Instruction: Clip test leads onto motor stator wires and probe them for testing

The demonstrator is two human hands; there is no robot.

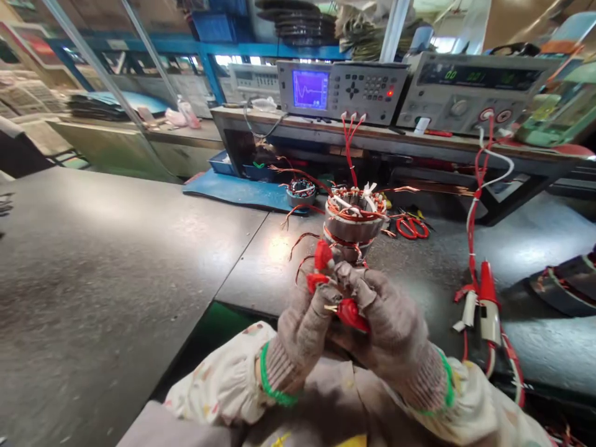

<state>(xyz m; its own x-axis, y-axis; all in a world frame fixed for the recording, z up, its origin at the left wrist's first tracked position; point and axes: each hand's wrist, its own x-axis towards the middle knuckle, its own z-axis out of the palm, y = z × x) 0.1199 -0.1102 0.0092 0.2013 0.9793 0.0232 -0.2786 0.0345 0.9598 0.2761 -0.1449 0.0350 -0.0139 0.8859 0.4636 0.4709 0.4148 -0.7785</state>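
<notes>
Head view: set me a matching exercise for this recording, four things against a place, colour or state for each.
Things:
1 wound stator
2 red-handled scissors
3 tester screen
4 right hand

Places and states:
A purple, showing a waveform
B pinching a red test clip
C lying on the bench, right of the stator
D standing upright

Pairs: 1-D, 2-C, 3-A, 4-B
</notes>
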